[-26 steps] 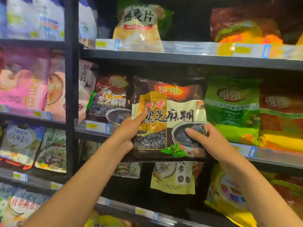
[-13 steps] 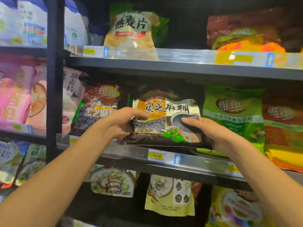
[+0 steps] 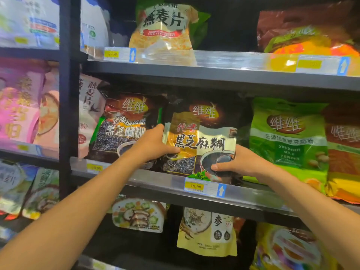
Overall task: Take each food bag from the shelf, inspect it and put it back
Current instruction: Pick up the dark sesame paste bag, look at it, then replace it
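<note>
Both arms stretch forward. My left hand [image 3: 153,143] and right hand [image 3: 240,162] grip the bag [image 3: 204,137] by its sides, upright on the shelf [image 3: 155,185].

Your left grip [image 3: 153,145] hides its fingers behind the black sesame bag [image 3: 202,141], and your right grip [image 3: 239,162] does likewise; only the thumbs show. At 3 o'clock the picture's edge cuts off the orange bag [image 3: 344,152]. At 8 o'clock the yellow price tag [image 3: 94,168] is too blurred to read.

We are stretching 2 bare arms forward, forearms converging. Our left hand [image 3: 153,143] is gripping the left edge of the bag [image 3: 204,141], thumb across its front; our right hand [image 3: 241,162] is gripping its lower right corner, thumb in front.
</note>
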Demonstrator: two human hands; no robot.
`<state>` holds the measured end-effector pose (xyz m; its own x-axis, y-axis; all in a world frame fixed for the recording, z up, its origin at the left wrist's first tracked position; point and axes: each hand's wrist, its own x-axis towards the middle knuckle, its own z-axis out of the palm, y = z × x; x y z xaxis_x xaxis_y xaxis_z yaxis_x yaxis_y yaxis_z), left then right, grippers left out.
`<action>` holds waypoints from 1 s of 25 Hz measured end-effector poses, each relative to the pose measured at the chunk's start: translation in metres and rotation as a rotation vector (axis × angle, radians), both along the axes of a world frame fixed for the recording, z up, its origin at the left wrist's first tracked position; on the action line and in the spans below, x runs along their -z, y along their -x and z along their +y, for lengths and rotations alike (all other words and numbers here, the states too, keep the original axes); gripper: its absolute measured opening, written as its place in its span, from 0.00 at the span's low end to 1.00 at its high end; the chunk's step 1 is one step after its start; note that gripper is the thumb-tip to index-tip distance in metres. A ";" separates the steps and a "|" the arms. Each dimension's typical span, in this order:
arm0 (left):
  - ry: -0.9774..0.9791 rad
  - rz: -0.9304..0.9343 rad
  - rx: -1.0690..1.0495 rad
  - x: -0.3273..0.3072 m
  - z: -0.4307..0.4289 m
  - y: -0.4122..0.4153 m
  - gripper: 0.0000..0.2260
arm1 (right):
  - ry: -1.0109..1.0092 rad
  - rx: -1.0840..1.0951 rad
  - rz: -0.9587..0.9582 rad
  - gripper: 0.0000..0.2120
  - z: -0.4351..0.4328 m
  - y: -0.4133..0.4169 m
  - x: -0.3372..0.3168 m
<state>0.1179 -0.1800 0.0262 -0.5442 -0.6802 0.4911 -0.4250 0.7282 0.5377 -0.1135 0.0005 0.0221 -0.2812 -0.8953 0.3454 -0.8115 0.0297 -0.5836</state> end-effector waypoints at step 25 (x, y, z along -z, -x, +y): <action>1.375 -0.594 0.327 -0.001 -0.031 0.015 0.37 | 0.043 -0.120 1.629 0.37 0.002 0.022 -0.001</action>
<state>0.1025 -0.2107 0.0276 -0.9141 0.2891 0.2844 -0.0555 0.6054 -0.7939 -0.1355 0.0028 0.0232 0.4508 -0.8665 0.2141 -0.5318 -0.0681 0.8441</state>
